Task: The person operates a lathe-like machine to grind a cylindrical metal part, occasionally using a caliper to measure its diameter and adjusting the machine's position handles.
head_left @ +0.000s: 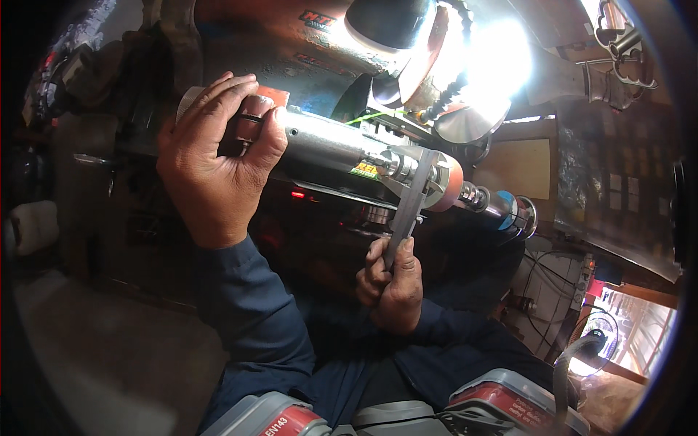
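Observation:
My left hand (218, 160) is closed round the left end of a long grey metal cylinder (327, 142). Its thumb and fingers curl about a reddish knob with a dark band (250, 122), beside an orange block (275, 95). My right hand (396, 283) pinches the lower end of a flat grey bar (411, 203), held nearly upright. The bar's upper part crosses in front of a bright metal spindle fitting (396, 164), next to an orange-red wheel (452, 183). Whether bar and wheel touch, I cannot tell.
A bright lamp (498, 58) glares behind the spindle, near a black jointed hose (447, 98). Large dark machine housing (269, 43) rises at the back. Cables (542, 291) and a fan (596, 341) are at the right. Grey and red respirator filters (509, 396) show at the lower edge.

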`<state>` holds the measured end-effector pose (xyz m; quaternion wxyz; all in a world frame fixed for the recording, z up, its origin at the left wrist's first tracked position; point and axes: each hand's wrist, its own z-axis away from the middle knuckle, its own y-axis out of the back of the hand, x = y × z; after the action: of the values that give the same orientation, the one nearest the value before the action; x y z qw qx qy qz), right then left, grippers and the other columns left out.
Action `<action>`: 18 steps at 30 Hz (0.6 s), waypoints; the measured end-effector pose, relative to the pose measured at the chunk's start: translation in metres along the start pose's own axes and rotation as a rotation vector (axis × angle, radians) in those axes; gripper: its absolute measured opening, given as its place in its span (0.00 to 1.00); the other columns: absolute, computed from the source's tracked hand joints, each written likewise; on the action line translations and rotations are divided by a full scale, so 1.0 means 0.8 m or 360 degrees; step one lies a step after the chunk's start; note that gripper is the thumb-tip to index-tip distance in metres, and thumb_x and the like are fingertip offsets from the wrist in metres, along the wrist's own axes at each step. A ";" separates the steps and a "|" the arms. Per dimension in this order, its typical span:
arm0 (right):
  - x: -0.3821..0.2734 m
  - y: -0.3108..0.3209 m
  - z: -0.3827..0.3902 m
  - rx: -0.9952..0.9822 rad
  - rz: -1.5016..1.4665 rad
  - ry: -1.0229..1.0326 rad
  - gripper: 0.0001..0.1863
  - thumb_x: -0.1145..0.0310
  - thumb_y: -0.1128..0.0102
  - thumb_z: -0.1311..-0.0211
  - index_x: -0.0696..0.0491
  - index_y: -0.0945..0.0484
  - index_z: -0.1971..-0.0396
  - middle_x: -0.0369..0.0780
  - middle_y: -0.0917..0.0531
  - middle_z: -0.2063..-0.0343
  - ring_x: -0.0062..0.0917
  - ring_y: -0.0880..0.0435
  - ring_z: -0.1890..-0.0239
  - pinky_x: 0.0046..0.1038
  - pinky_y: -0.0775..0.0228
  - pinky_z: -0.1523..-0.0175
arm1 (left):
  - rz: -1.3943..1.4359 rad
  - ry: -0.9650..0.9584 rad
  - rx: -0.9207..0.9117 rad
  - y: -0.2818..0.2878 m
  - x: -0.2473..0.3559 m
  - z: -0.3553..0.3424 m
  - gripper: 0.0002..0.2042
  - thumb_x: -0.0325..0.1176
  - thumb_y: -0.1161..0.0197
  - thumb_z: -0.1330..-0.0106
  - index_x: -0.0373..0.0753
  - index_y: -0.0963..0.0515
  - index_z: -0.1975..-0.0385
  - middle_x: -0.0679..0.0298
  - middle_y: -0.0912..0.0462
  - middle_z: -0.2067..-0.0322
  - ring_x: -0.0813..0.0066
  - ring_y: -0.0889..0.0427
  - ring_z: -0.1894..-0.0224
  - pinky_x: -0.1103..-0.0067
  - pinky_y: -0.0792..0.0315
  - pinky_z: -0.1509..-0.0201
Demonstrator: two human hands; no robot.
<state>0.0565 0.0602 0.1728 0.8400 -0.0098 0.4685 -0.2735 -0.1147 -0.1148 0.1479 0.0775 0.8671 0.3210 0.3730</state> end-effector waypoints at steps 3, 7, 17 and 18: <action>0.002 -0.001 0.001 -0.0007 -0.0013 -0.0013 0.28 0.42 0.67 0.27 0.53 0.30 0.68 0.26 0.47 0.88 0.12 0.50 0.89 0.18 0.58 0.85 | -0.0011 -0.0010 -0.0004 0.003 -0.001 0.001 0.14 0.32 0.29 0.51 0.37 0.17 0.64 0.63 0.15 0.63 0.64 0.16 0.56 0.73 0.27 0.50; 0.002 0.008 0.000 -0.0044 -0.0044 -0.0008 0.28 0.42 0.67 0.27 0.53 0.30 0.67 0.27 0.46 0.87 0.12 0.49 0.88 0.19 0.57 0.84 | 0.0041 -0.0040 -0.0009 -0.001 0.003 -0.002 0.13 0.32 0.29 0.49 0.36 0.17 0.65 0.61 0.15 0.64 0.62 0.16 0.57 0.72 0.25 0.52; -0.063 0.075 0.049 -0.0385 0.0343 0.0729 0.22 0.50 0.57 0.27 0.55 0.28 0.67 0.30 0.32 0.83 0.13 0.37 0.83 0.20 0.46 0.78 | 0.0121 0.0177 -0.0182 -0.014 0.010 0.008 0.13 0.33 0.33 0.39 0.34 0.18 0.58 0.59 0.15 0.58 0.69 0.17 0.56 0.76 0.24 0.51; -0.083 0.098 0.048 -0.0255 0.0668 0.0880 0.28 0.43 0.54 0.32 0.56 0.25 0.71 0.32 0.29 0.82 0.14 0.35 0.83 0.21 0.46 0.78 | 0.0005 0.0136 -0.0185 -0.004 0.001 0.008 0.12 0.33 0.33 0.38 0.34 0.18 0.58 0.59 0.15 0.59 0.71 0.17 0.56 0.77 0.25 0.51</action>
<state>0.0949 0.1491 0.2248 0.7159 0.0952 0.6899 -0.0498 -0.1117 -0.1110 0.1425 0.1134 0.8449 0.3006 0.4278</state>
